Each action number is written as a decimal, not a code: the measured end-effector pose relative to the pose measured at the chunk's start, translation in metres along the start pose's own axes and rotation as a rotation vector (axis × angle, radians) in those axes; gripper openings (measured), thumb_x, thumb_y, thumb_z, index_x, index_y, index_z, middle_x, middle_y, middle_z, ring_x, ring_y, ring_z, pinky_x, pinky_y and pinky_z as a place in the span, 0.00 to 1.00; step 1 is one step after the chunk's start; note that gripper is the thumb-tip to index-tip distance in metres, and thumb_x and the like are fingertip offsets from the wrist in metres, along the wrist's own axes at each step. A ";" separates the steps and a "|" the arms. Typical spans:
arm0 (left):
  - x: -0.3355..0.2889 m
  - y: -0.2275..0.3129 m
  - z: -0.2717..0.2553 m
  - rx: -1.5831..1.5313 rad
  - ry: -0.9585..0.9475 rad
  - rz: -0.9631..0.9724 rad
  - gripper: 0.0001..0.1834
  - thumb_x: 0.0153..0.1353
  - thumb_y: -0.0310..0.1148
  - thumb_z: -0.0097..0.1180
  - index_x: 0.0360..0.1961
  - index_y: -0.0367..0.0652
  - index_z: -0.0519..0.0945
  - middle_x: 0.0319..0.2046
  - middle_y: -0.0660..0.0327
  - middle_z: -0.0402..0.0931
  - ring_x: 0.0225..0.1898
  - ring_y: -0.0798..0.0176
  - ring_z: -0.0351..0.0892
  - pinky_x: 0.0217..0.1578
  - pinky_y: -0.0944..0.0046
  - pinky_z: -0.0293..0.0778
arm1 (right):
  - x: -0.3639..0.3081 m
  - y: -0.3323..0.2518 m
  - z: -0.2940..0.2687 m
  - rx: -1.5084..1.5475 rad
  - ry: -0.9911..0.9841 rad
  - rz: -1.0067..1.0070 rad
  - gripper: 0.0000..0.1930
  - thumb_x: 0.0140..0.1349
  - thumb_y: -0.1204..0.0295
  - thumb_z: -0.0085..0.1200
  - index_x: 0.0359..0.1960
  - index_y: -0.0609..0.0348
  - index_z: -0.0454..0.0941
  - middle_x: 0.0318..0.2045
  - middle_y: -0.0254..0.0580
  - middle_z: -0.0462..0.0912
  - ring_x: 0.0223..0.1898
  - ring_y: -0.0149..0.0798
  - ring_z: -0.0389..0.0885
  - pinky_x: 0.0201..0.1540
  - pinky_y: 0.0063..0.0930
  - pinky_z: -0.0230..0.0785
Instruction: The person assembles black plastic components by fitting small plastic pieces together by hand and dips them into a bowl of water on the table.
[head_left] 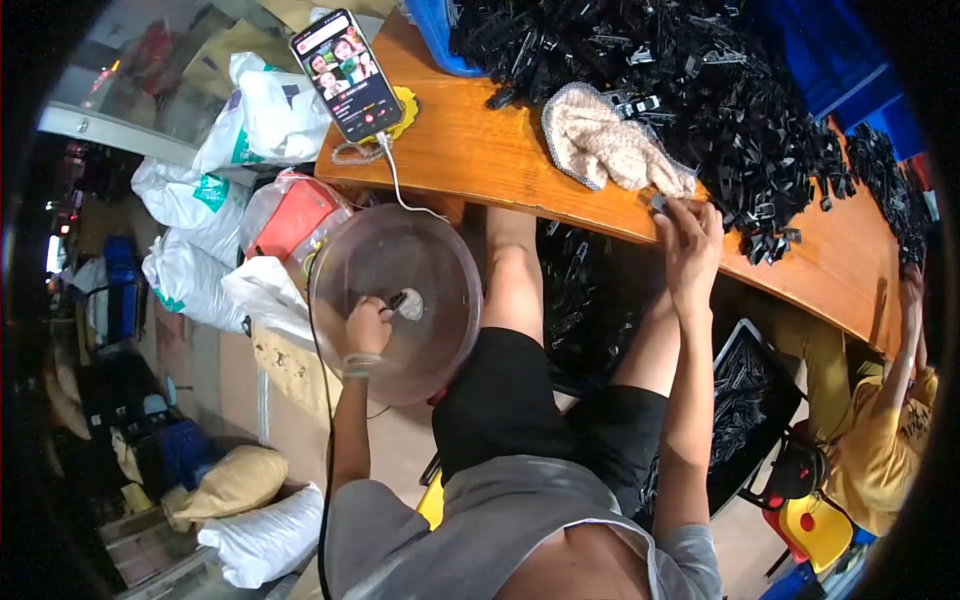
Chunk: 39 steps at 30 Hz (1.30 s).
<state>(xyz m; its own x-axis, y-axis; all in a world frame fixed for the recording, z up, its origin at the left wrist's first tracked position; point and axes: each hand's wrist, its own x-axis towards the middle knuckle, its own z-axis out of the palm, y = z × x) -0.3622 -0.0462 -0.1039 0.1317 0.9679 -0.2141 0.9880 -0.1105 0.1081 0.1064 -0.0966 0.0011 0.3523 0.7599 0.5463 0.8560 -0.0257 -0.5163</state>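
Note:
My left hand reaches down into a clear round plastic basin beside my left knee, its fingers closed on a small dark clip-like part. At the front edge of the wooden table my right hand is raised, pinching a small dark piece between fingertips. A beige knitted glove lies on the table just left of that hand. A large heap of black plastic parts covers the table behind it.
A phone with a lit screen leans at the table's left end, its white cable hanging down. White sacks and a red box sit on the left. Under the table stands a crate of black parts. A person in yellow sits right.

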 end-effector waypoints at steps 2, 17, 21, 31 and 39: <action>0.010 -0.008 0.008 -0.339 0.110 0.084 0.06 0.59 0.26 0.56 0.36 0.36 0.79 0.33 0.61 0.77 0.30 0.67 0.76 0.32 0.67 0.71 | -0.001 0.000 0.003 0.032 -0.030 -0.007 0.14 0.49 0.76 0.64 0.40 0.60 0.82 0.35 0.43 0.77 0.38 0.46 0.73 0.42 0.36 0.64; 0.060 0.317 -0.097 -0.834 0.284 1.102 0.09 0.50 0.20 0.59 0.34 0.35 0.77 0.32 0.52 0.72 0.36 0.49 0.72 0.39 0.55 0.70 | -0.013 0.003 -0.036 0.357 -0.152 0.324 0.13 0.53 0.74 0.64 0.40 0.65 0.81 0.31 0.46 0.81 0.32 0.41 0.78 0.37 0.29 0.69; 0.066 0.320 -0.096 -0.885 0.183 1.058 0.11 0.49 0.22 0.62 0.36 0.33 0.80 0.33 0.55 0.73 0.38 0.52 0.73 0.42 0.59 0.70 | -0.006 0.009 -0.040 0.396 -0.233 0.210 0.13 0.50 0.75 0.64 0.37 0.67 0.81 0.29 0.47 0.80 0.34 0.46 0.77 0.41 0.34 0.68; 0.072 0.318 -0.102 -0.816 0.144 1.080 0.09 0.48 0.22 0.62 0.33 0.35 0.80 0.30 0.57 0.73 0.34 0.53 0.69 0.38 0.58 0.68 | -0.007 0.009 -0.033 0.440 -0.198 0.205 0.14 0.47 0.77 0.65 0.38 0.65 0.83 0.31 0.43 0.79 0.36 0.44 0.75 0.42 0.32 0.67; 0.068 0.323 -0.103 -0.816 0.139 1.079 0.08 0.49 0.22 0.61 0.33 0.35 0.80 0.30 0.57 0.72 0.34 0.53 0.69 0.37 0.58 0.68 | 0.001 0.005 -0.029 0.379 -0.244 0.121 0.15 0.48 0.75 0.65 0.39 0.64 0.83 0.32 0.40 0.78 0.37 0.39 0.74 0.43 0.29 0.65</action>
<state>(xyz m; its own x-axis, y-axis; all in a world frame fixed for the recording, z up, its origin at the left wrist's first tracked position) -0.0422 0.0075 0.0161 0.7453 0.5052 0.4350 0.0644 -0.7040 0.7073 0.1218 -0.1146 0.0177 0.3030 0.8979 0.3195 0.5994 0.0811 -0.7963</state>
